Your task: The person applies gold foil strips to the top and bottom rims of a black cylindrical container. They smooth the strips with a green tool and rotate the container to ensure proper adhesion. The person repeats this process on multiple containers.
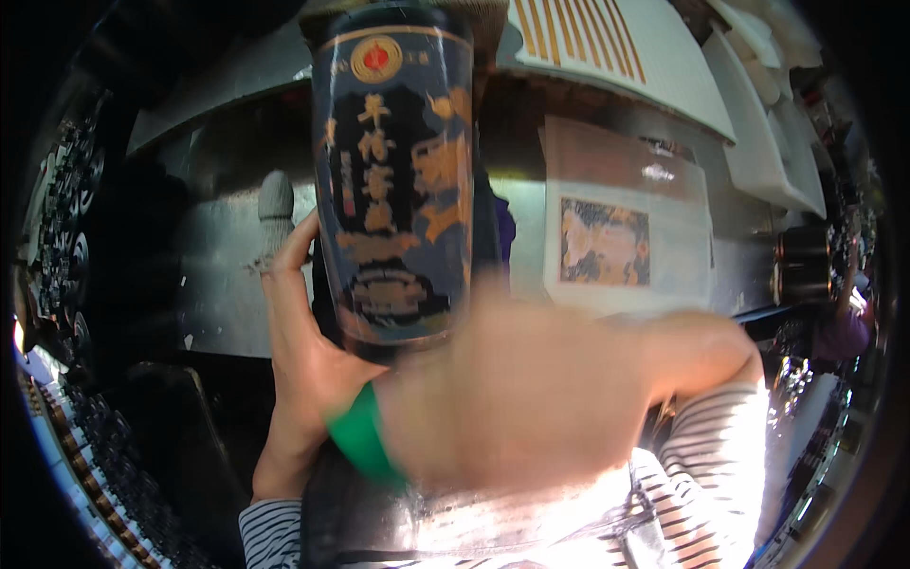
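A glossy dark bottle (394, 185) with orange and gold decoration, a red and gold emblem and writing stands large before me. My left hand (302, 334) grips its lower left side, the thumb along the edge and the other fingers hidden. Across the bottle's lower end is my right hand (519, 384), strongly blurred and apparently closed on a flat green piece (362, 434) that shows beside my left wrist. What exactly the green piece is, I cannot tell. Right of the bottle, a printed decal (604, 242) lies on a translucent sheet (629, 160).
A grey ribbed, cloth-like peg (276, 203) stands left of the bottle on the metal bench (220, 284). At the top, a white board (668, 85) carries several gold strips. Further right are a white plastic bin (761, 135), a dark cylindrical item (803, 263) and a person in purple (842, 331).
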The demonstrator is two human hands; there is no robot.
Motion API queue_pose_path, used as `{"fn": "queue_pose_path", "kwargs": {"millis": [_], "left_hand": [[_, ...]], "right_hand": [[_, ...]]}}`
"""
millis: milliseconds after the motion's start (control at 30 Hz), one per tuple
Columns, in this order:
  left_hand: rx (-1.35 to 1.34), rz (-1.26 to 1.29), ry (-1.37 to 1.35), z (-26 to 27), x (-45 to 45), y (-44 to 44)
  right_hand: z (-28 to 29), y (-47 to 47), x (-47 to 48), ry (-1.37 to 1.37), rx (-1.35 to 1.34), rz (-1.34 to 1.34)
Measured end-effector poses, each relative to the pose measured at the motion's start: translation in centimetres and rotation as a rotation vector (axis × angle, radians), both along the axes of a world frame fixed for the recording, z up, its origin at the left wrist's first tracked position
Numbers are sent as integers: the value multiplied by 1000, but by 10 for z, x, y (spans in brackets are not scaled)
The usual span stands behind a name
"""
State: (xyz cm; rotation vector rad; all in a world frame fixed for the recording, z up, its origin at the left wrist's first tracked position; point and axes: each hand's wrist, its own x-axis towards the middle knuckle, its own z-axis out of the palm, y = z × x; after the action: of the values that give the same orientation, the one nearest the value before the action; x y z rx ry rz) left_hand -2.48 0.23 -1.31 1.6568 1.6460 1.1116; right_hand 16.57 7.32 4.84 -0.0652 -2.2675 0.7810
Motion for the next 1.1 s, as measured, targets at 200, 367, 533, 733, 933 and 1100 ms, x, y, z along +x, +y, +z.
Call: {"fn": "queue_pose_path", "kwargs": {"millis": [200,367,533,733,933,1100], "left_hand": [[-117,-62,-80,-8,-10,-2],[-49,34,-24,1,2,2],[-81,18,-152,-11,-6,4],[-125,80,-204,-8,-2,1],[-45,-24,-14,-4,-10,6],[-89,-115,83,2,-20,15]], "right_hand": [[-25,37,-15,278,415,-574],[-21,-3,5,39,170,-76],[1,82,-9,189,374,-785],[-30,-15,9,183,161,-87],[-13,83,4,336,205,-830],[-32,-1,22,203,234,-106]]}}
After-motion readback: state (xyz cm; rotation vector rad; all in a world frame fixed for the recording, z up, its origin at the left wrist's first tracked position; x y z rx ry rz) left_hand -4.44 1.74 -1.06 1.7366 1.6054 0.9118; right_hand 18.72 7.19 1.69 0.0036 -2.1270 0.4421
